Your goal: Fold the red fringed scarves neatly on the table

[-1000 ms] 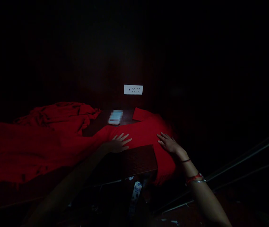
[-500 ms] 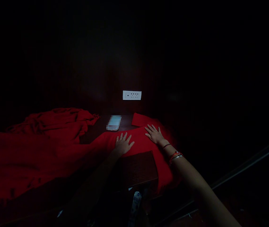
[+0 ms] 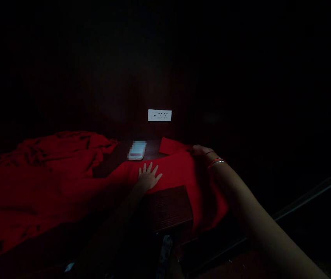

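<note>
A long red fringed scarf [image 3: 172,169] stretches across a dark wooden surface and hangs over its right end. My left hand [image 3: 149,177] lies flat on it with the fingers spread, pressing the cloth near the front edge. Further right, my right hand [image 3: 200,150] is curled round the scarf's edge beside its folded-over corner; its fingertips are partly hidden. Below that hand, the hanging cloth bulges in a shadowed fold. To the left the same red cloth lies spread out and, behind, in a crumpled heap.
A phone-like device [image 3: 137,150], blurred out, lies on the wooden surface behind my left hand. A white socket panel [image 3: 160,115] is on the dark wall. The wooden corner [image 3: 169,207] juts towards me. Most surroundings are too dark to make out.
My right hand has gone from lying flat with spread fingers to gripping the scarf's edge, a little further right and back. The hanging cloth has shifted right. My left hand stays flat.
</note>
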Motion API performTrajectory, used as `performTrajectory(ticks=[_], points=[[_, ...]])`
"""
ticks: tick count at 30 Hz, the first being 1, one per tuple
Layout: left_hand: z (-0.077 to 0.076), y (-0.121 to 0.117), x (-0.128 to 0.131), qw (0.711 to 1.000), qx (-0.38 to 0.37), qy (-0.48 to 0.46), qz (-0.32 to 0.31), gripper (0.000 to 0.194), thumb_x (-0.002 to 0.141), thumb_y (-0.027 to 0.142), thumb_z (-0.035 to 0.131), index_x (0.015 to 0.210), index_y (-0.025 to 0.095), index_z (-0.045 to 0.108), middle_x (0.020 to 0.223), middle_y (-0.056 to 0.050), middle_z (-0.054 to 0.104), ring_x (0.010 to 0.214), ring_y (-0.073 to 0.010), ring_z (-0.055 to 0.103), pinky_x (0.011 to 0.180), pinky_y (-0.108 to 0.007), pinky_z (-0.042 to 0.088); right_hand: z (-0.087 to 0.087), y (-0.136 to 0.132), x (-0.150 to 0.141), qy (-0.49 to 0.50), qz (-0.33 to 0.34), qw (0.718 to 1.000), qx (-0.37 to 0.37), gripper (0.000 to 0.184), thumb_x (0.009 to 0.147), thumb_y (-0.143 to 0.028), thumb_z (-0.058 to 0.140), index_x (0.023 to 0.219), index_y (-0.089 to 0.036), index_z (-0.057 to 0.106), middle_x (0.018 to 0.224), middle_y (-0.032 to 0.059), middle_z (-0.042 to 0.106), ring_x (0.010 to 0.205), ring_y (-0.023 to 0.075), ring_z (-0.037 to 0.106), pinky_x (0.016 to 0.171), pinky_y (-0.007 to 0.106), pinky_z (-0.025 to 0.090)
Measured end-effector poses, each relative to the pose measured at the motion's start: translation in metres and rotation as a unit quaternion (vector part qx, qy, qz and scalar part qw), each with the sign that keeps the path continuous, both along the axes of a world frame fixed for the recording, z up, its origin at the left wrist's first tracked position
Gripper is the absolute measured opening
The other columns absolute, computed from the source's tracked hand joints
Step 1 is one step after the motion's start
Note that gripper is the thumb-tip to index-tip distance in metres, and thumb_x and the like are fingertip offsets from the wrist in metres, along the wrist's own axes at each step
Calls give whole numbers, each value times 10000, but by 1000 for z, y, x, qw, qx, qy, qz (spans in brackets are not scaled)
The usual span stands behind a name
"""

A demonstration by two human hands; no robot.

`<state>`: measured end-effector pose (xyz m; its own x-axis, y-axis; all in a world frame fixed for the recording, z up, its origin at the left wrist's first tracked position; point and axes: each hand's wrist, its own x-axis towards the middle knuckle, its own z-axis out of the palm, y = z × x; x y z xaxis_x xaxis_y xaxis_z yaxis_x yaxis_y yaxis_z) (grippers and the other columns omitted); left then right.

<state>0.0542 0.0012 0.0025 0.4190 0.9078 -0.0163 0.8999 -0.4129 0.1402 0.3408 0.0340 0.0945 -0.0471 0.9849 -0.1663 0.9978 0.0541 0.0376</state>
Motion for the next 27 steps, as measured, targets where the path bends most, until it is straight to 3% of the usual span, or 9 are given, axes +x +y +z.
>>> performTrajectory(ticks=[10, 17, 22, 27], points=[[-1, -3, 0, 1000, 17, 7, 5, 600, 787, 566, 179, 1300, 257, 218, 1366, -51, 170, 1220, -322, 138, 937, -520, 146, 38, 26, 10, -1, 19, 999, 39, 226, 727, -163, 479, 906, -131, 613, 884, 53, 624, 761, 139, 553, 648, 178, 392], [0, -4, -3, 999, 13, 8, 38, 618, 779, 577, 192, 1299, 245, 229, 1365, -74, 171, 1212, -351, 138, 925, -543, 138, 26, 37, 0, 20, 34, 999, 30, 309, 742, -229, 492, 1043, -174, 536, 994, 42, 592, 808, 131, 543, 686, 184, 393], [-2, -3, -6, 998, 33, 13, 47, 617, 777, 582, 188, 1291, 247, 252, 1356, -89, 193, 1198, -375, 161, 896, -567, 162, 27, 30, 13, 44, 36, 996, -71, 416, 623, -195, 604, 1034, -173, 542, 1010, 28, 586, 820, 144, 550, 644, 188, 417], [-3, -2, -6, 998, 32, 7, 52, 620, 773, 589, 195, 1288, 250, 259, 1357, -86, 195, 1200, -368, 162, 908, -552, 160, 37, 27, 26, 14, 34, 999, -27, 279, 650, -135, 545, 924, -153, 594, 893, 19, 619, 769, 133, 556, 636, 182, 412]])
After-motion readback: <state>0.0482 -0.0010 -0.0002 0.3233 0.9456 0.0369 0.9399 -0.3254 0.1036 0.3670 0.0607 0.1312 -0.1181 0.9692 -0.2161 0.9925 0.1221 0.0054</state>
